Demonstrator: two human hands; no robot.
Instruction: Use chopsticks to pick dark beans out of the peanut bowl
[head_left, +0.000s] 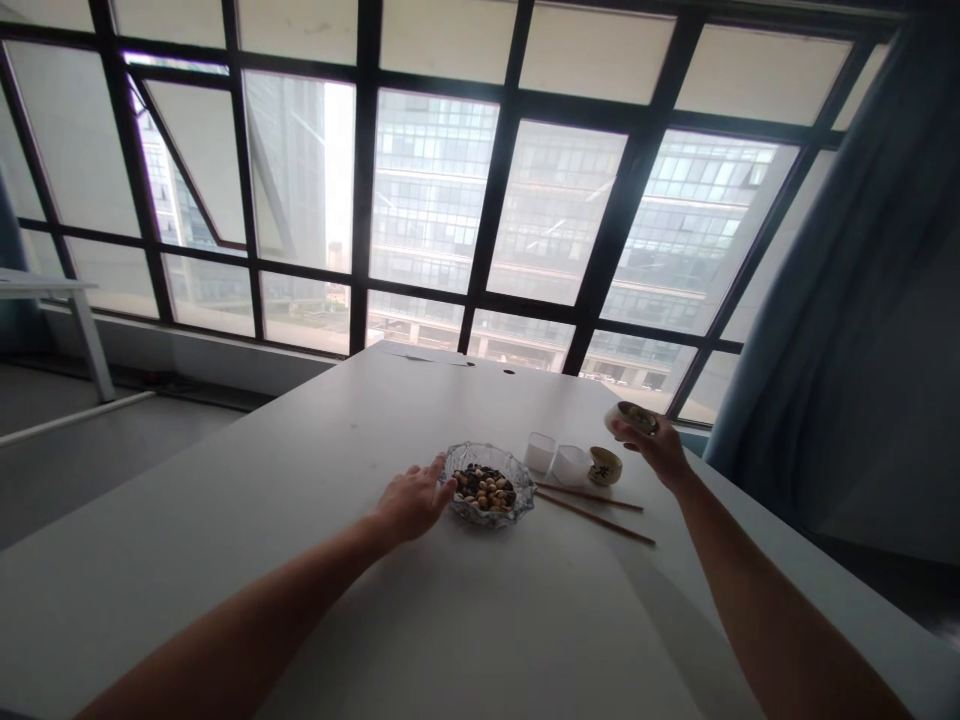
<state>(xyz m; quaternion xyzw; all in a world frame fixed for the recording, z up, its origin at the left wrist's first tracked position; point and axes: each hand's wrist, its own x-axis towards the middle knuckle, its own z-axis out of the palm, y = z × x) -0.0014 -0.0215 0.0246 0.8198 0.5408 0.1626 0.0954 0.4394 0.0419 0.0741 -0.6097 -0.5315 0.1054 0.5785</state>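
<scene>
On the white table, a clear glass bowl (520,511) holds dark seeds and light-brown nuts, possibly pistachios. My left hand (411,502) rests against the bowl's left side, fingers and thumb apart and touching the rim. Raised over the table's right side, my right hand (660,447) is closed around a small ceramic cup (616,416). Some light contents show inside this cup, too small to name. A matching cup with a dark marking (604,467) stands on the table below it. Two wooden chopsticks (600,518) lie between the glass bowl and my right forearm.
Two small translucent white containers (540,452) stand between the glass bowl and the standing cup. White paper (427,354) lies at the table's far edge, near two dark round holes. Framed windows rise behind; a blue curtain (810,270) hangs at right. Another table (45,287) is at left.
</scene>
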